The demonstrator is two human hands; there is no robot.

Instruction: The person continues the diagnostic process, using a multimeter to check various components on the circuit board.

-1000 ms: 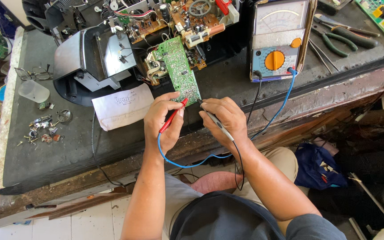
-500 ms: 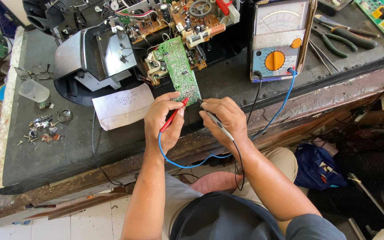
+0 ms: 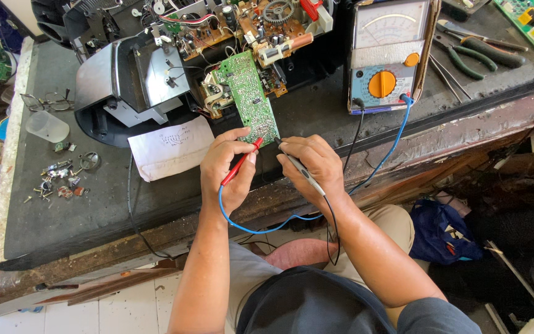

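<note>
Essentially unchanged from the earlier frames: both hands, probes and board keep the same places.

Green circuit board (image 3: 246, 96): propped at a slant near the desk's middle, upper end against the opened chassis (image 3: 217, 37), lower end toward the front edge. Both probe tips meet at its lower end; the exact contact points are too small to make out.

Left hand (image 3: 227, 170): closed around the red probe (image 3: 240, 162), blue lead (image 3: 261, 226) looping below the desk edge.

Right hand (image 3: 313, 164): closed around the black probe (image 3: 298, 166); its tip is partly hidden by the fingers.

Analog meter (image 3: 387, 55): upright toward the desk's back right, orange dial, black and blue leads plugged in at its foot; needle position unreadable.

Paper slip (image 3: 171, 148): flat, left of the hands.

Pliers (image 3: 474, 49): right of the meter.

Loose screws (image 3: 57, 179): near the left edge, beside a clear plastic cup (image 3: 47, 125).

Desk (image 3: 94, 210): dark top, worn front edge; far side cut off by the frame.
</note>
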